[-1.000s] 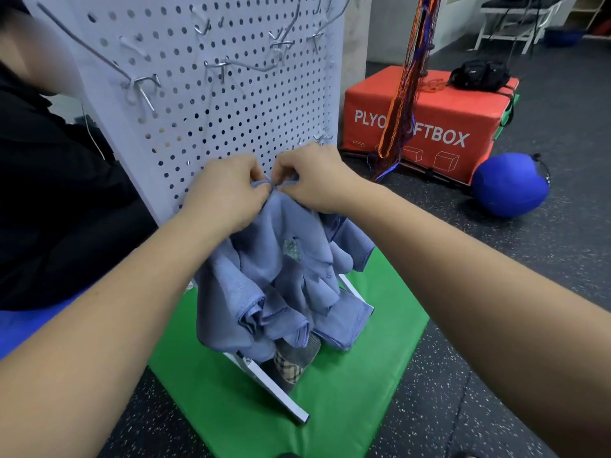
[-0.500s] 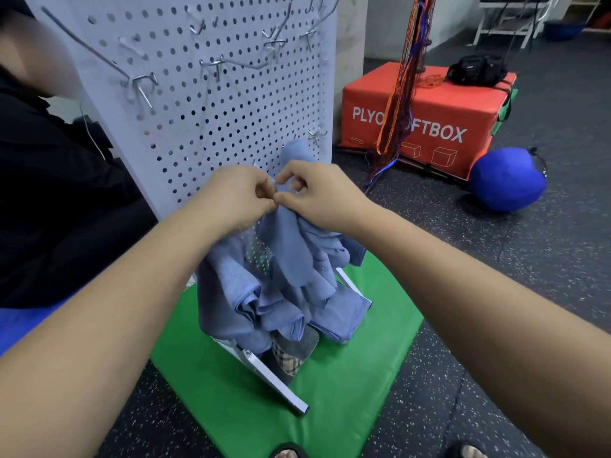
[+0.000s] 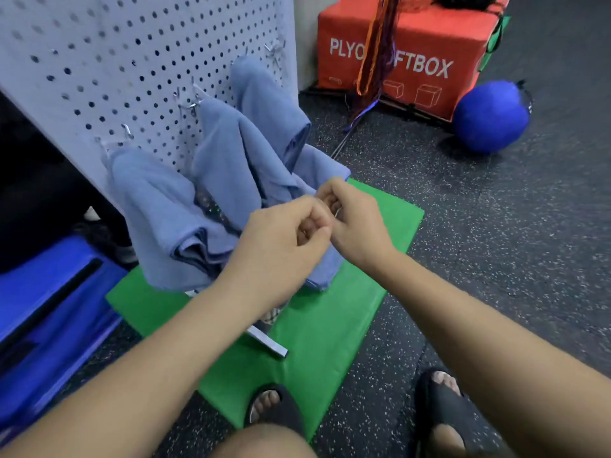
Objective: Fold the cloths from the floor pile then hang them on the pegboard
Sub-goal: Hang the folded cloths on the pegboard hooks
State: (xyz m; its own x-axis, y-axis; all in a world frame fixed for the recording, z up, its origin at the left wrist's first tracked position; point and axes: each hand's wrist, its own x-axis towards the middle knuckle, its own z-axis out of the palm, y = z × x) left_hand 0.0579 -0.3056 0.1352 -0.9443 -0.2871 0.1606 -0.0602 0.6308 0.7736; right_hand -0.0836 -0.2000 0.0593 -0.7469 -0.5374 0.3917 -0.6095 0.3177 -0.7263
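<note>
Red foam box (image 3: 426, 51) at top, white lettering on front, standing on dark speckled floor (image 3: 515, 233). Blue ball (image 3: 489, 115) just beside box, right of it. Orange-purple cords (image 3: 377, 51) hanging in front of box. Green mat (image 3: 330, 325) on floor, centre. Blue pad (image 3: 49, 309) at left edge. Black sandals (image 3: 443, 411) on feet at bottom; one touching mat edge.

Looks like a gym or training room. Floor (image 3: 496, 226) is dark speckled rubber, with a red foam box (image 3: 406, 44) printed "PLYO ... FTBOX", a blue ball (image 3: 491, 115) beside it, and a blue padded mat (image 3: 43, 312) at left. A green mat (image 3: 314, 325) lies under a white pegboard (image 3: 132, 61).
</note>
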